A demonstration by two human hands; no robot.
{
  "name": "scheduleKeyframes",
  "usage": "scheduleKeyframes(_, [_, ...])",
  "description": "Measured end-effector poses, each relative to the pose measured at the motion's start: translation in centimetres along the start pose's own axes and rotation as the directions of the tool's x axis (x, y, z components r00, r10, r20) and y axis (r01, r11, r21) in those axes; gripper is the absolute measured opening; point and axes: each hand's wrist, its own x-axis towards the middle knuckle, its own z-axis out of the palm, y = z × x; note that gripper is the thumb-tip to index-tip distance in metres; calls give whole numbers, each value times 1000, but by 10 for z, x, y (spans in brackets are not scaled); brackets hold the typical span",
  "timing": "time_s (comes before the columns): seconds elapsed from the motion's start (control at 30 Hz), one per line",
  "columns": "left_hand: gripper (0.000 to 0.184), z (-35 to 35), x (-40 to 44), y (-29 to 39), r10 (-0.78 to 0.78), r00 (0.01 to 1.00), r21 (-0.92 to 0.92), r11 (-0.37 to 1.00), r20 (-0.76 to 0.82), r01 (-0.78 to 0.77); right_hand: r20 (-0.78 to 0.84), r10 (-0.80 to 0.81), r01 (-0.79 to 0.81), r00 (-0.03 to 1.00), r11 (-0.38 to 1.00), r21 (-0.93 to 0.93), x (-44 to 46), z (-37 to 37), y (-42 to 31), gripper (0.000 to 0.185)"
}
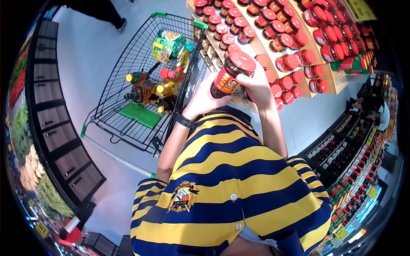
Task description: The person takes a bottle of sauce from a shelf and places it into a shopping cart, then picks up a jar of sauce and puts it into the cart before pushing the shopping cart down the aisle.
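Observation:
Between my two hands is a jar of dark sauce [226,80] with a red lid and a red-and-yellow label, tilted in front of my chest. My left hand [205,96], with a black watch on its wrist, is wrapped round the jar's lower left side. On the other side, my right hand [257,85] grips it near the lid, thumb against the glass. Just beyond the jar stands a wooden display shelf [260,47] lined with rows of similar red-lidded jars [287,62].
To the left is a wire shopping cart [112,91] holding several bottles [167,87] and green packets [171,40]. Vegetable stands with drawers [51,115] line the far left. Bottle shelves [341,141] run along the right. A person's leg [104,13] shows at the top.

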Motion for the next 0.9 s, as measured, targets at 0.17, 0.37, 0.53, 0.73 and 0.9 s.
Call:
scheduleKeyframes(0.17, [59, -23, -13, -12, 43, 998, -26, 999, 35, -42, -145, 46, -89, 988, 949, -304, 2, 25, 8, 74])
scheduleKeyframes(0.37, [62, -49, -37, -38, 92, 996, -53, 994, 16, -91, -30, -8, -12, 1000, 799, -601, 6, 50, 28, 79])
scheduleKeyframes(0.53, [63, -65, -52, -60, 9, 999, -193, 981, 41, -1, 50, -33, 59, 998, 460, -886, 11, 72, 45, 80])
scheduleKeyframes(0.73, [67, -65, -59, -103, -133, 989, -536, 841, -63, 79, 41, -58, 51, 997, 183, -982, 25, 100, 58, 76])
scheduleKeyframes(0.9, [62, -65, -75, -134, -272, 925, -162, 958, -266, 235, -23, -158, -1, 987, 137, -991, 48, 82, 67, 74])
